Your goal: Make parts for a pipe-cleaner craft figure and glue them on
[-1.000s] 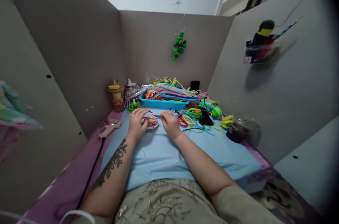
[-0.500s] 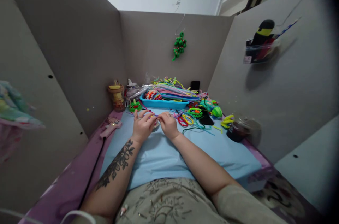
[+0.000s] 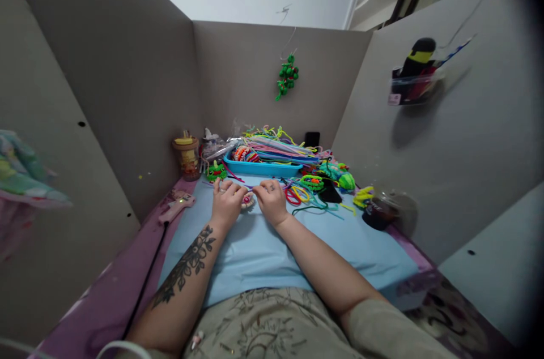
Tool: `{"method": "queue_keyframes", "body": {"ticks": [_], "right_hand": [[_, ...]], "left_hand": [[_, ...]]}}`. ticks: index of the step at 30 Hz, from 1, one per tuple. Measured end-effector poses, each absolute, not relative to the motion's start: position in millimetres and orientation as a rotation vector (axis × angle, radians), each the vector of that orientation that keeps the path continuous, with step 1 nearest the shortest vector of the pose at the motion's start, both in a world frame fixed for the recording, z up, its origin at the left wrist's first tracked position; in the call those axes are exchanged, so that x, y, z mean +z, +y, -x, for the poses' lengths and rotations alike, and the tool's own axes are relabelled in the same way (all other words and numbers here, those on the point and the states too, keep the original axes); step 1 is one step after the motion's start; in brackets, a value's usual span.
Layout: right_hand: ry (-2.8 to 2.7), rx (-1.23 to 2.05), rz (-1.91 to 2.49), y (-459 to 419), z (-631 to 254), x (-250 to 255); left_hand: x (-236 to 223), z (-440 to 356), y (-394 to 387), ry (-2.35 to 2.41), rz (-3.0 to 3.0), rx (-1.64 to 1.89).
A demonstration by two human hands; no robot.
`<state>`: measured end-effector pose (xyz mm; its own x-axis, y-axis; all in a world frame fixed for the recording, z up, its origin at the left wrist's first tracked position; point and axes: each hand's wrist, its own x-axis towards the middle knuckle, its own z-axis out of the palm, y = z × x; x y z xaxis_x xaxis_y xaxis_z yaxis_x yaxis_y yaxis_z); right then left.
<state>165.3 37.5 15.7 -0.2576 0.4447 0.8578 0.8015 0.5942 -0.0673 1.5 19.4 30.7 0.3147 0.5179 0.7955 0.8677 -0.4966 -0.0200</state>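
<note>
My left hand (image 3: 226, 199) and my right hand (image 3: 271, 200) face each other over the blue cloth (image 3: 263, 251). A purple pipe cleaner (image 3: 250, 188) runs between them, pinched in the fingertips of both. Its ends pass partly behind my fingers. Just below the gap between my hands lies a small cream-coloured round piece (image 3: 247, 201) with a pink middle, partly covered by my left hand. To the right of my right hand lie loops of red pipe cleaner (image 3: 292, 196) and yellow pipe cleaner (image 3: 304, 195).
Behind my hands stands a blue tray (image 3: 263, 169) heaped with colourful pipe cleaners. A pink glue gun (image 3: 176, 209) lies at the left, its black cord trailing toward me. A dark cup (image 3: 378, 213) stands at the right edge. Grey panels (image 3: 255, 64) enclose the table.
My hands have drawn slightly apart and their fingers have shifted along the pipe cleaner. More of the cream round piece shows between them. The view has shifted slightly.
</note>
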Motion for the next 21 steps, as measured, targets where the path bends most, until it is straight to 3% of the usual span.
{"method": "queue_keyframes", "body": {"ticks": [6, 13, 15, 17, 21], "right_hand": [[-1.915, -0.23, 1.017, 42.1, -166.0, 16.1], [-1.41, 0.992, 0.826, 56.8, -150.9, 9.2], [-1.314, 1.202, 0.785, 57.6, -148.8, 8.5], [-1.362, 1.169, 0.784, 55.9, -151.5, 10.2], [-1.665, 0.54, 0.792, 50.2, -166.3, 15.9]], "left_hand": [[29.6, -0.6, 21.7, -1.226, 2.186, -1.058], [25.2, -3.7, 23.3, -1.212, 2.234, -1.204], [23.8, -4.5, 23.6, -1.199, 2.242, -1.241], [23.0, -3.3, 24.3, -1.218, 2.235, -1.274], [24.2, 1.9, 25.7, -1.297, 2.223, -1.294]]}}
